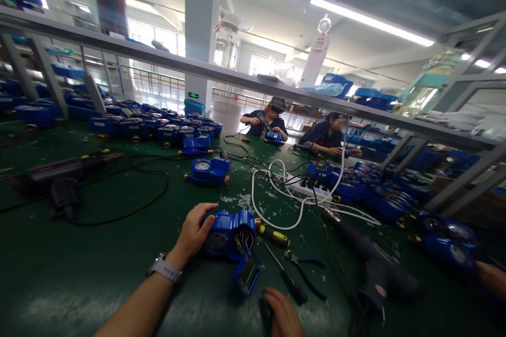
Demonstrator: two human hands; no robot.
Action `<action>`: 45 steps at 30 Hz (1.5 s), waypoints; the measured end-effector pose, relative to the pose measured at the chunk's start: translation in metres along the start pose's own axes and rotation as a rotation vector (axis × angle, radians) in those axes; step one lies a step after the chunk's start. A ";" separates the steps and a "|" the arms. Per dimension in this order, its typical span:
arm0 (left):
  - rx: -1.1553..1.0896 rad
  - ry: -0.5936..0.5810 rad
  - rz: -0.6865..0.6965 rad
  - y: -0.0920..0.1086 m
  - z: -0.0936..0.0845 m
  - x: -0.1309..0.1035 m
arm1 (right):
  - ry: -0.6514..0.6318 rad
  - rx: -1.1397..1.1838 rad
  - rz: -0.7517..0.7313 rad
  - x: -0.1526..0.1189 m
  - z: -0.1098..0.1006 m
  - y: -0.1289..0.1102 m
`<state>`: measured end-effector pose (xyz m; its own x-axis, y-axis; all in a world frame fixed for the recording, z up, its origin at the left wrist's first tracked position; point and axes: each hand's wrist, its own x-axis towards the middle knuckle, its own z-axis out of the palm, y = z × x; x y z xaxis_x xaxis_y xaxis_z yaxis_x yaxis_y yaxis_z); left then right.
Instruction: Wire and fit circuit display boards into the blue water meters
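My left hand [194, 233], with a watch on its wrist, grips the left side of a blue water meter [227, 224]. The meter lies on the green tabletop with its housing open. Coloured wires show inside, and a cover with a small display [248, 273] hangs toward me. At the bottom edge my right hand [282, 313] has its fingers curled by a dark object, mostly hidden. Just beyond it lie a thin screwdriver [290, 280] and blue-handled pliers [310, 269]. A yellow-and-black screwdriver [274, 235] rests beside the meter's brass fitting.
Heat guns lie at left [63, 179] and right [379, 263]. Beyond are a meter [207, 169], a power strip [308, 187], loose cables and rows of meters [154, 126]. Another person's hand [490, 276] touches a meter at right. Two co-workers sit opposite; a shelf [237, 79] crosses above.
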<state>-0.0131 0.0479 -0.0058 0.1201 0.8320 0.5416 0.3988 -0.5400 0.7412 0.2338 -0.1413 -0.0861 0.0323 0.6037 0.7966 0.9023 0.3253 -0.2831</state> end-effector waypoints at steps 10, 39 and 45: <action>-0.056 0.224 -0.054 -0.003 -0.001 0.003 | -0.027 0.031 0.033 -0.006 -0.006 -0.005; -0.034 0.165 -0.007 0.009 0.004 -0.007 | -0.119 0.007 0.012 0.014 -0.021 -0.021; -0.038 0.190 0.007 0.006 0.010 -0.007 | -0.113 0.007 0.012 0.016 -0.021 -0.023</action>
<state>-0.0022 0.0402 -0.0091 -0.0528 0.7913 0.6091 0.3635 -0.5529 0.7498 0.2221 -0.1546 -0.0559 -0.0061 0.6860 0.7276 0.8990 0.3224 -0.2964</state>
